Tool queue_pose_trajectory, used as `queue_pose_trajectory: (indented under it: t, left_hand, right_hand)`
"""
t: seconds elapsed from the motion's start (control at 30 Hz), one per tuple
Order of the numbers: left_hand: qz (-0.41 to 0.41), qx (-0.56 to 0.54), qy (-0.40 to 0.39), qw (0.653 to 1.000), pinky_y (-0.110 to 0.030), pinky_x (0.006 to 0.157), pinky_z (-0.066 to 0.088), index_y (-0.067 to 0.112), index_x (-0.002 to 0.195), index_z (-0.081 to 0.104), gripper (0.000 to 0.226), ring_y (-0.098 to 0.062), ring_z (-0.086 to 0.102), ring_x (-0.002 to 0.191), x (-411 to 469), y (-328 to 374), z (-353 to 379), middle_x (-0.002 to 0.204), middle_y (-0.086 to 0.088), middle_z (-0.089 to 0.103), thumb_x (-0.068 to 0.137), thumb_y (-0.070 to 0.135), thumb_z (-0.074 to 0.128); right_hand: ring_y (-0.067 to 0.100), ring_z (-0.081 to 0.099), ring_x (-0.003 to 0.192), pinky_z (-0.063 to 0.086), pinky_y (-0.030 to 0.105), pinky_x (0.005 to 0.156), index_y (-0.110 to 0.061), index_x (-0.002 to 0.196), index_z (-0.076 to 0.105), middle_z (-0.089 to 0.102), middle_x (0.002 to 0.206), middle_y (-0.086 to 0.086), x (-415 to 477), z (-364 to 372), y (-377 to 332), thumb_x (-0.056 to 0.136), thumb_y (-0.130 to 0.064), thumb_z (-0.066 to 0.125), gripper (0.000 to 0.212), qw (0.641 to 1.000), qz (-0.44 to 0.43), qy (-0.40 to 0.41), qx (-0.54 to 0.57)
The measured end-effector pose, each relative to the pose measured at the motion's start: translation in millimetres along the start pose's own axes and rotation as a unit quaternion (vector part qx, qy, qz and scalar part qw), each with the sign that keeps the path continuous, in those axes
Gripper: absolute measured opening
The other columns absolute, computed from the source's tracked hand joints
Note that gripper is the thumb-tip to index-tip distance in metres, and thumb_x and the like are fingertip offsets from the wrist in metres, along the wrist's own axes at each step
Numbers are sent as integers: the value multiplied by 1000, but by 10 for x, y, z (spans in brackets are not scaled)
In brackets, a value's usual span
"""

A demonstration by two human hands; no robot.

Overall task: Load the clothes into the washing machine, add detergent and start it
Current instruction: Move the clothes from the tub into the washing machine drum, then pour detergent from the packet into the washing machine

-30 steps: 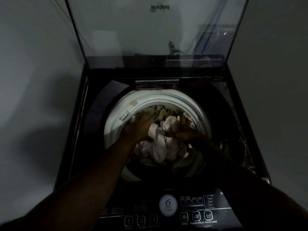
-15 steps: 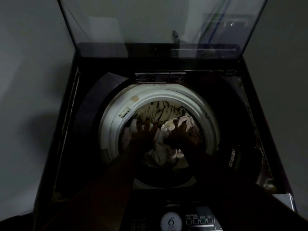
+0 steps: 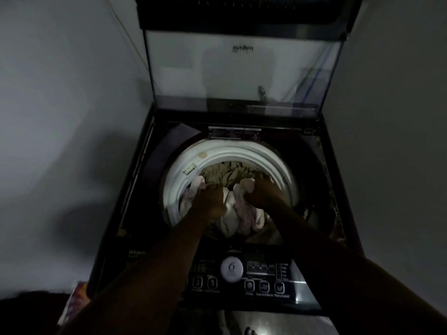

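Dim room, washing machine (image 3: 135, 213) lid up: your left hand (image 3: 210, 199) and right hand (image 3: 264, 195) both grip the pale clothes (image 3: 232, 213) heaped in the drum (image 3: 242, 154), directly beneath them, so the push goes straight down, neither hand nearer.

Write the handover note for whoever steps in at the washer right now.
Left hand: curled on the pale pink clothes in the drum.
Right hand: gripping the same pink bundle from the other side.
Beige clothes lie further back in the white-rimmed drum. Lid stands open.
Done: clothes are inside the drum.
Left: let go of the load, add detergent (none in view), close the lid, start at the control panel.
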State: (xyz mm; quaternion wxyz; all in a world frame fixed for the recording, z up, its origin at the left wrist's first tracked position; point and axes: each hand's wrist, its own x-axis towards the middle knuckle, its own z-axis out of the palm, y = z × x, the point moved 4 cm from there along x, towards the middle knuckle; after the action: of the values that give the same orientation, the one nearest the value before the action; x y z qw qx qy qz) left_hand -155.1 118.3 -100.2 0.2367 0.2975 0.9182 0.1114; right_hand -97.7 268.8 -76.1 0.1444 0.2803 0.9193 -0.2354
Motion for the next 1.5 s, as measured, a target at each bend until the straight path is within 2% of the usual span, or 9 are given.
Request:
queue_pose_trajectory:
  t: [0.07,0.23,0.5,0.73,0.87,1.03,1.17,1.3,1.5]
  left_hand:
    - [-3,-30,27,999,-37,107,37,13,124,59,39,-28,48,128,-194,69,-134,129,-8,57,89,29,61]
    - [-48,-81,157,983,-38,108,37,12,137,51,49,-28,44,134,-851,242,-460,145,-7,48,93,31,59]
    - [-67,-127,354,924,-43,94,48,11,127,60,40,-29,59,114,-1928,239,-567,124,-8,62,87,19,65]
    - [-143,-170,437,872,-42,98,47,13,126,61,42,-28,58,116,-2696,-84,-459,124,-8,63,86,22,58]
    - [-189,-176,437,862,-43,100,46,13,131,57,41,-31,56,118,-3100,-417,-321,130,-9,60,91,21,58]
    - [-225,-164,431,858,-38,92,43,13,129,57,38,-32,57,112,-3687,-918,-147,126,-9,60,92,19,55]
    - [-222,-149,440,858,-40,95,45,5,130,58,40,-35,60,114,-4189,-1325,28,129,-14,62,91,12,62]
    - [-246,-164,428,854,-37,106,39,4,136,54,45,-30,53,127,-4611,-1723,285,137,-14,57,93,16,60]
    - [-279,-184,402,853,-37,107,41,6,135,56,55,-29,55,125,-4962,-2170,648,136,-13,59,88,33,48]
  right_hand:
    - [37,46,127,44,44,100,-7,140,35,42,142,19,-163,-101,-74,83,-37,59,69,999,-20,20,18]
    - [29,59,112,40,24,80,-9,111,66,66,117,12,-766,-418,-354,90,-23,58,27,986,-136,77,54]
    - [30,60,100,44,30,79,-7,102,69,65,110,13,-1456,-522,-685,89,-18,56,21,954,-258,132,76]
    - [24,61,95,38,24,75,-12,95,67,66,104,7,-1950,-218,-1149,89,-19,58,14,925,-352,108,94]
    - [25,61,96,45,30,79,-8,99,67,66,105,10,-2273,88,-1487,89,-17,57,17,907,-401,91,92]
    - [29,61,96,48,34,83,-8,95,68,66,100,12,-2676,559,-1938,86,-21,56,20,888,-446,71,81]
    - [24,60,97,46,29,81,-9,100,66,64,103,9,-3075,1072,-2193,90,-19,56,18,877,-472,40,83]
    - [22,59,100,43,25,85,-10,106,67,63,108,8,-3391,1607,-2358,93,-20,55,20,874,-481,10,76]
    - [20,59,102,44,28,86,-13,109,65,62,110,6,-3574,2220,-2602,94,-22,53,22,879,-470,-33,81]
